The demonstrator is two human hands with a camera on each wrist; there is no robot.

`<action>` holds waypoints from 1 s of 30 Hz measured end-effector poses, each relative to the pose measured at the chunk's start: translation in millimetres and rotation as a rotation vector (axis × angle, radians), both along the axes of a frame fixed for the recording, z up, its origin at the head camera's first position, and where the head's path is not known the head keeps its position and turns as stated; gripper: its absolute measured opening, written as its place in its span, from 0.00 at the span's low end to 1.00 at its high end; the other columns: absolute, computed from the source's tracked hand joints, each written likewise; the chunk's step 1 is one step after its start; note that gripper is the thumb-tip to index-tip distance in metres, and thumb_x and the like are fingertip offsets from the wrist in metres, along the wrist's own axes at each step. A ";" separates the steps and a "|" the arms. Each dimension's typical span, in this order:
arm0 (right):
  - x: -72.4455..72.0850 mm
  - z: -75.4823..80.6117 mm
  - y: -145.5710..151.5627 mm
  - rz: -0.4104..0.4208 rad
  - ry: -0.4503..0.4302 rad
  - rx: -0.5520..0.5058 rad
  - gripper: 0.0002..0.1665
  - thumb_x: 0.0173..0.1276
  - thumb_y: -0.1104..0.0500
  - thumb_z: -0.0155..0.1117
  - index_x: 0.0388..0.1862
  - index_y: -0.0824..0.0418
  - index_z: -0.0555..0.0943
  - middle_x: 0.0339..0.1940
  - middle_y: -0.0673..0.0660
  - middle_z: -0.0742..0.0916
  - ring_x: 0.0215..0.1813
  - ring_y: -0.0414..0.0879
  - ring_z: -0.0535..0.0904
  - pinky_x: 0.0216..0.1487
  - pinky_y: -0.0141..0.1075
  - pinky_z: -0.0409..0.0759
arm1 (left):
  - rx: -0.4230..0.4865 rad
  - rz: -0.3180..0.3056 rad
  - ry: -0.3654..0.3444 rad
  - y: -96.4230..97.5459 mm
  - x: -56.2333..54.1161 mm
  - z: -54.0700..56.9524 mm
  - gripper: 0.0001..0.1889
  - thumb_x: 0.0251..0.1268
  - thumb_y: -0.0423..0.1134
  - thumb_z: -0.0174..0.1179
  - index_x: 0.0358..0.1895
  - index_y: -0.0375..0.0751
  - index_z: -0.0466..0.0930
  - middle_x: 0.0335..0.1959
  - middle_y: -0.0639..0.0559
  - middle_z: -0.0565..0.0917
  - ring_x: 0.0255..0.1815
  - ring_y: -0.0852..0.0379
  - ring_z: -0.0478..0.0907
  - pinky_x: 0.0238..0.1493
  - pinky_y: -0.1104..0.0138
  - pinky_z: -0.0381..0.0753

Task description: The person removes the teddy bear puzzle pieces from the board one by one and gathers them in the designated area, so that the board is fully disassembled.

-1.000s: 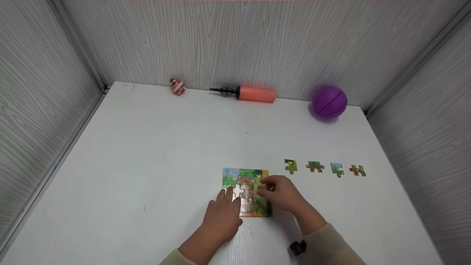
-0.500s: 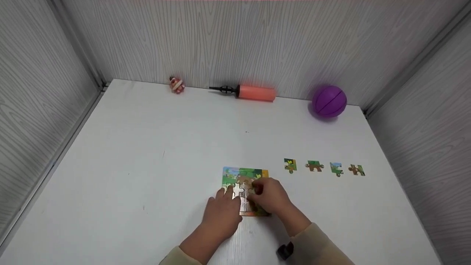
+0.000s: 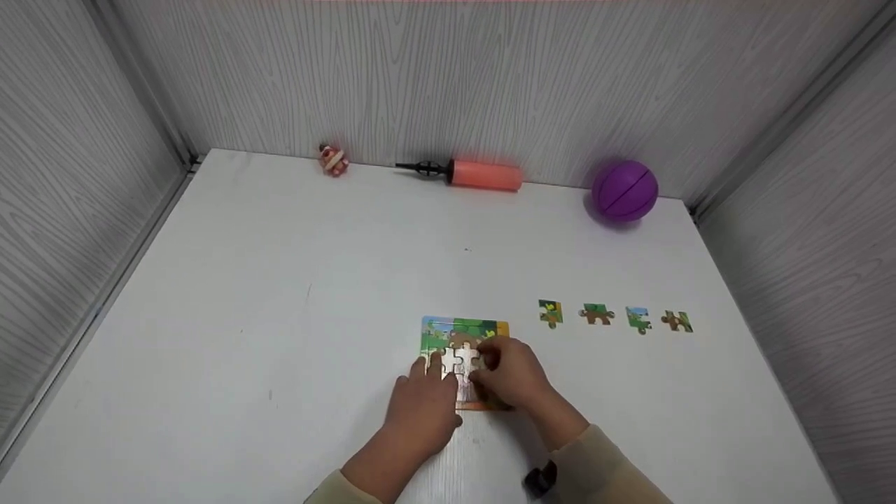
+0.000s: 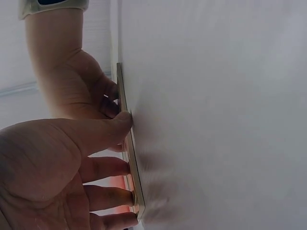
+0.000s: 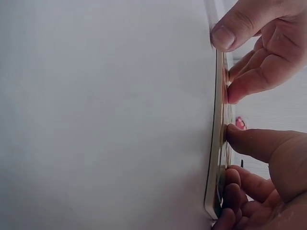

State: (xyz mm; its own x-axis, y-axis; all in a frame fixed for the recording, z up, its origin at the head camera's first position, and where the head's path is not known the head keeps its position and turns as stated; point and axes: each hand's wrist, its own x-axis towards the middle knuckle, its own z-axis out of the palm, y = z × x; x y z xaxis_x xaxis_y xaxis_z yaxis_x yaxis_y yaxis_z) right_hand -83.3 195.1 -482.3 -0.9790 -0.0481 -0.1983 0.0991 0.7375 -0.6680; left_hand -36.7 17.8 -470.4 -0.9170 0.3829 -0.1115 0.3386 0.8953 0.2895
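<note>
White table (image 3: 280, 280) stretches beneath the left hand (image 3: 420, 413), whose spread fingers rest on the left side of the puzzle (image 3: 463, 364); the right hand (image 3: 516, 371) sets thumb and fingertip on its right side, whether pinching a piece I cannot tell. Beyond that hand sit a purple ball (image 3: 625, 191) and, nearer, four loose pieces (image 3: 597, 313).

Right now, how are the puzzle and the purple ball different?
The puzzle is flat and squarish; the ball is round. The puzzle shows many colours; the ball is purple with dark lines. The left hand and right hand touch the puzzle; neither touches the ball. Both sit on the white table.
</note>
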 end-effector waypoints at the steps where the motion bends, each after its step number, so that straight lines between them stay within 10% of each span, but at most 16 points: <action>1: 0.0 -0.3 0.0 -0.002 0.001 -0.004 0.22 0.63 0.62 0.79 0.56 0.63 0.86 0.34 0.51 0.82 0.38 0.47 0.76 0.37 0.41 0.76 | 0.001 0.001 -0.001 -0.2 -0.1 0.2 0.32 0.58 0.49 0.80 0.62 0.35 0.85 0.75 0.32 0.72 0.74 0.33 0.69 0.55 0.44 0.80; 30: 3.6 -4.9 2.0 -0.057 0.043 -0.192 0.15 0.68 0.64 0.76 0.51 0.62 0.83 0.36 0.53 0.84 0.39 0.48 0.78 0.38 0.40 0.79 | 0.039 0.015 -0.047 -0.3 -1.3 -1.5 0.34 0.57 0.50 0.81 0.64 0.35 0.85 0.77 0.33 0.71 0.76 0.33 0.66 0.59 0.42 0.78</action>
State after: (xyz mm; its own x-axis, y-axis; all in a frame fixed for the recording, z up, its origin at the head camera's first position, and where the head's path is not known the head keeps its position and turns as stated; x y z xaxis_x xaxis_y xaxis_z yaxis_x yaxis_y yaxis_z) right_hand -79.7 197.1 -487.2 -0.9885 -0.0258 -0.1492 0.1055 0.5901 -0.8004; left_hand -38.0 17.5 -471.9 -0.9166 0.3745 -0.1400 0.3107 0.8876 0.3399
